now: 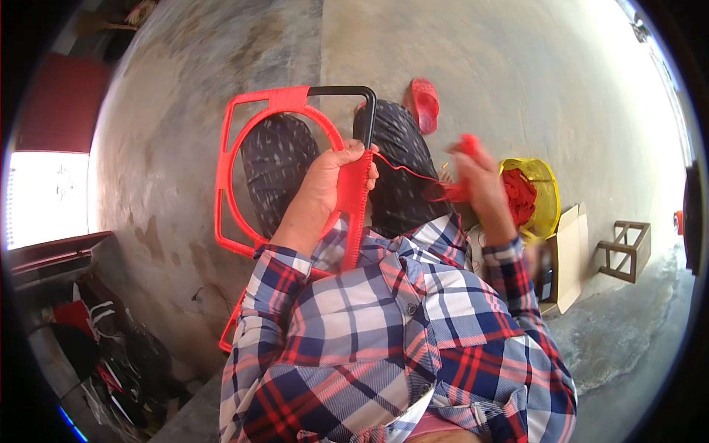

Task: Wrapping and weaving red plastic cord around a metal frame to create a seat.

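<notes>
A squarish frame with a ring inside it stands tilted over my lap, mostly wrapped in red strip. Its top right corner shows bare black tubing. My left hand is closed around the right side of the frame, just below the bare black part, thumb on top. From there a thin red strand runs to my right hand, raised off to the right and smeared by motion. That hand grips a bundle of red strip, with loose red lengths trailing beside it.
Right of my knee stands a yellow basket holding red material. An open cardboard box and a small wooden stool are farther right. One red slipper lies ahead on the concrete floor. Dark clutter fills the lower left.
</notes>
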{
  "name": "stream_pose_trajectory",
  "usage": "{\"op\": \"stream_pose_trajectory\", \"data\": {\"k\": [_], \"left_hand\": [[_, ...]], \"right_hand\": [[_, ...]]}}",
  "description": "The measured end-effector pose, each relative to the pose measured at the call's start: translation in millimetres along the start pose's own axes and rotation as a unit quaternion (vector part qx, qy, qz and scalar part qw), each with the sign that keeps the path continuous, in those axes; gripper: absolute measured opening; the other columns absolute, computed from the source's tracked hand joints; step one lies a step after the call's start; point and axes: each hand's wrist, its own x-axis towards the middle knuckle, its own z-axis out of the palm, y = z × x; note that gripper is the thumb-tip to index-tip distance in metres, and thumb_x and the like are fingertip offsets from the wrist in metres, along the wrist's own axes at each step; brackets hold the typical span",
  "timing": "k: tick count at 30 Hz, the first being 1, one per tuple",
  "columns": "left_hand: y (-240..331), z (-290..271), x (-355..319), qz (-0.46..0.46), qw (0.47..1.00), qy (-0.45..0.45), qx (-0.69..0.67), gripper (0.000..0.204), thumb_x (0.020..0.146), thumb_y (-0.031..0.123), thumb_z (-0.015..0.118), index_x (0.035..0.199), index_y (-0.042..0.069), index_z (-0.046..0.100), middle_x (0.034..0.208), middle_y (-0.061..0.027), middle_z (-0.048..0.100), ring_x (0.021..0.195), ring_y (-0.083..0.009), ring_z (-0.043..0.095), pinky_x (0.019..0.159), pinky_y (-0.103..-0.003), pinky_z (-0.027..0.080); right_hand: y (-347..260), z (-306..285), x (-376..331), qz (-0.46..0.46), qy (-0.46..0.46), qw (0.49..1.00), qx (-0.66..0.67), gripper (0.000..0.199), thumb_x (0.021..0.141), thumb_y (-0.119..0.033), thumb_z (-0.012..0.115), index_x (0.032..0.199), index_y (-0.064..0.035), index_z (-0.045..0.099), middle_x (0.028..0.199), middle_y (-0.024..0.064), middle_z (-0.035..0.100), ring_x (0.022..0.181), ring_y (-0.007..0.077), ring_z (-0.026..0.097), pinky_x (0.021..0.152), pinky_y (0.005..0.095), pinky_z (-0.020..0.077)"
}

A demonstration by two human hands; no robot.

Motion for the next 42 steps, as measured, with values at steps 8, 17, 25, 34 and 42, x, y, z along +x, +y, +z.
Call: {"op": "stream_pose_trajectory", "data": {"k": [8,17,25,34,42], "left_hand": [[-7,-5,8,0.004,1.0,0.027,0.013,0.013,0.087,0.015,0.061,0.093,0.006,0.055,0.074,-0.0137,0.064,0.064,-0.0244,0.064,0.055,-0.034,0.054],[-8,-1,11,-0.003,0.998,0.048,0.036,0.013,0.084,0.011,0.058,0.094,0.007,0.054,0.077,-0.0148,0.064,0.066,-0.0266,0.065,0.06,-0.037,0.055],[-19,-16,22,0.198,0.968,0.141,0.058,0.042,0.083,0.011,0.057,0.123,0.003,0.046,0.109,-0.0121,0.06,0.095,-0.0231,0.061,0.073,-0.036,0.052],[-10,0,12,0.181,0.983,0.008,-0.025,0.061,0.084,0.019,0.053,0.139,-0.001,0.032,0.126,-0.0196,0.053,0.114,-0.0294,0.053,0.097,-0.044,0.043],[-7,-13,19,0.091,0.992,-0.054,-0.071,0.041,0.086,0.024,0.051,0.118,-0.002,0.053,0.112,-0.0168,0.061,0.101,-0.0266,0.059,0.09,-0.039,0.046]], "right_hand": [[11,74,27,-0.001,-0.159,0.978,0.132,0.013,0.094,-0.019,0.058,0.098,-0.0062,0.061,0.079,-0.0086,0.05,0.069,0.0017,0.043,0.059,0.0195,0.0373],[-11,24,30,0.019,-0.024,0.998,0.053,0.014,0.09,-0.016,0.058,0.099,-0.0057,0.061,0.086,-0.0071,0.052,0.076,0.0039,0.046,0.063,0.0221,0.0386],[-62,65,71,-0.232,-0.02,0.903,-0.362,0.016,0.084,-0.015,0.058,0.097,-0.0083,0.064,0.096,0.0108,0.064,0.081,0.0283,0.062,0.068,0.037,0.0481],[-19,87,80,-0.439,0.045,0.855,-0.272,0.019,0.079,-0.023,0.066,0.088,-0.006,0.068,0.098,0.0098,0.061,0.089,0.0271,0.059,0.076,0.0366,0.0488],[-13,71,44,-0.215,-0.043,0.909,-0.355,0.03,0.08,-0.033,0.068,0.075,-0.0039,0.064,0.086,0.0126,0.062,0.083,0.0299,0.059,0.07,0.0386,0.0467]]}}
